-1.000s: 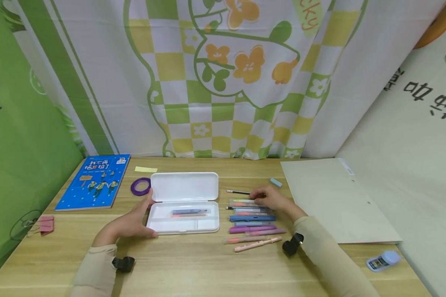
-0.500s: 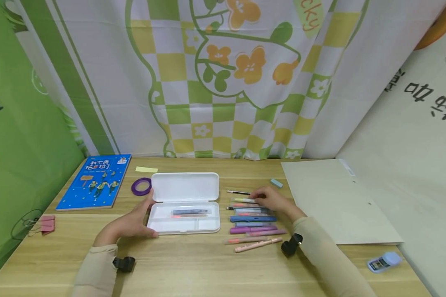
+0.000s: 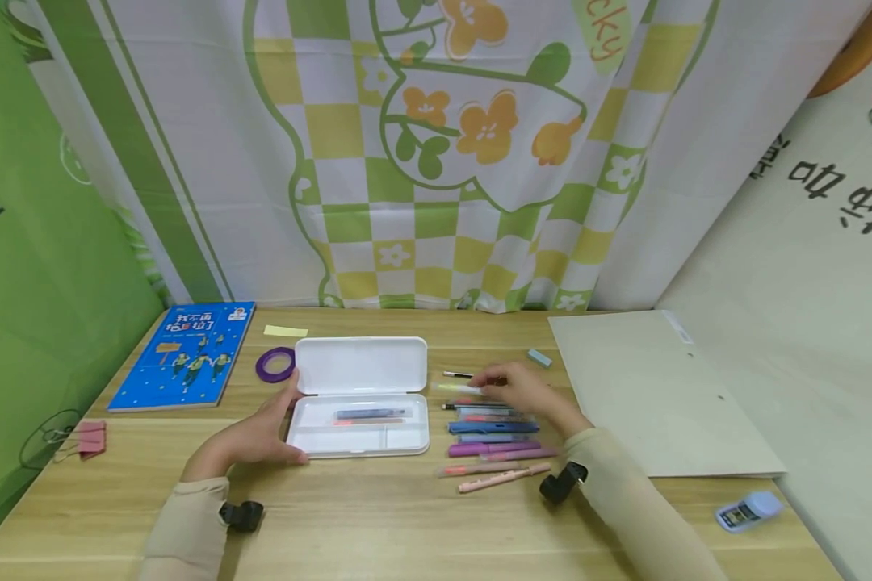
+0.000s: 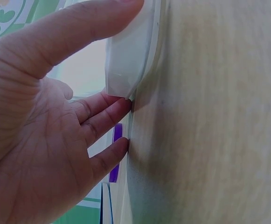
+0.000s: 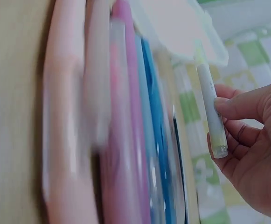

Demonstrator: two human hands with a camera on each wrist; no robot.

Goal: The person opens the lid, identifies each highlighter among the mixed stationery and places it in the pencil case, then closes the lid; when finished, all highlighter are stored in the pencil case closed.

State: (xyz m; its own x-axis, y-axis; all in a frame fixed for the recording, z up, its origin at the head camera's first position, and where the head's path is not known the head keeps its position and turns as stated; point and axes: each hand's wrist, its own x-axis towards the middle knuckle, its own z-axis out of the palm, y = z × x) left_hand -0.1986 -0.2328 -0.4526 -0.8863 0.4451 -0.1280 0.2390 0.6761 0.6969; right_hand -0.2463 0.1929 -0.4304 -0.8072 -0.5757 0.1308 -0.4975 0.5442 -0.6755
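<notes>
At the near right of the wooden table [image 3: 378,524] lies a glue stick [image 3: 748,511], and left of it a pale pink pen [image 3: 505,478] slants at the close end of a row of pens. Beyond that come a purple pen [image 3: 490,449] and a blue pen [image 3: 490,428]. To their left, the left hand [image 3: 262,432] rests against the left end of an open white case [image 3: 327,440], thumb and fingers spread apart; slim pens [image 3: 371,414] lie inside. Over the row's far end, right of the case and apart from it, the right hand [image 3: 523,391] pinches a yellow-tipped pen [image 5: 212,109] between thumb and fingers. Farther back are a pencil [image 3: 458,374], an eraser [image 3: 539,357], a purple tape roll [image 3: 274,365] and a yellow paper strip [image 3: 286,332], with a checked curtain [image 3: 436,218] behind the table.
</notes>
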